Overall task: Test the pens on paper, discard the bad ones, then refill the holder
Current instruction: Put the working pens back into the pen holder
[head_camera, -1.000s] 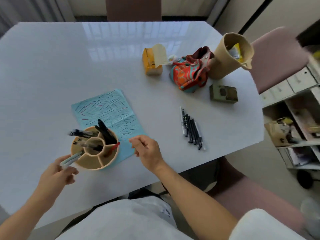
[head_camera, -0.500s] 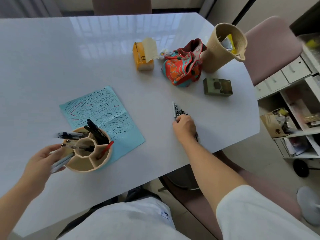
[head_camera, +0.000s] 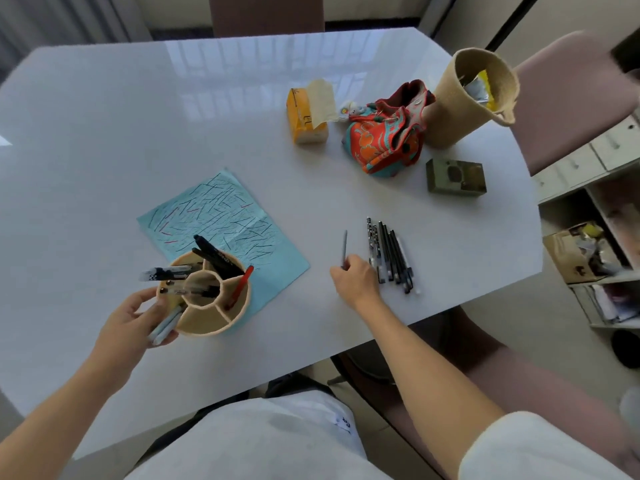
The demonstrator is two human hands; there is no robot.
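From the head camera, the right hand (head_camera: 356, 280) pinched a thin grey pen (head_camera: 344, 247), its lower end hidden by the fingers, just left of the pens (head_camera: 391, 254) lying in a row. The left hand (head_camera: 133, 322) gripped pale pens (head_camera: 166, 325) against the holder (head_camera: 207, 318), which hid a corner of the scribbled paper (head_camera: 214, 213).

Tan round pen holder (head_camera: 211, 320) with divided sections sits half on the scribbled blue paper (head_camera: 221, 216); a row of black pens (head_camera: 391, 254) lies well off to its right.
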